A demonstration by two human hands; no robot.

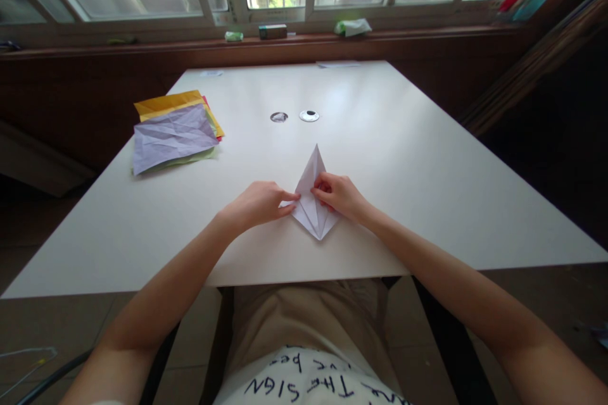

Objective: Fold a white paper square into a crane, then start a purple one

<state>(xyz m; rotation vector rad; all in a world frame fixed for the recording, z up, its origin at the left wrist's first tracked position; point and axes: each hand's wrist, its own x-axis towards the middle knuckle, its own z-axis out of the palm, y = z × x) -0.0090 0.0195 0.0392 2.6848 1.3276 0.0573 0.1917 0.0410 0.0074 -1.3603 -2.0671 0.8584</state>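
A white sheet of paper folded into a long kite shape (312, 186) lies on the white table (403, 158) near its front edge. My left hand (259, 201) presses on the paper's left edge with curled fingers. My right hand (338, 195) pinches a flap on its right side, fingers closed on the paper. The far tip of the folded paper points away from me, and its near tip points toward my lap.
A stack of coloured paper sheets (173, 130), lilac on top with yellow beneath, lies at the table's left. Two round cable holes (294, 116) sit mid-table. Small boxes and a green packet (352, 26) rest on the window sill behind.
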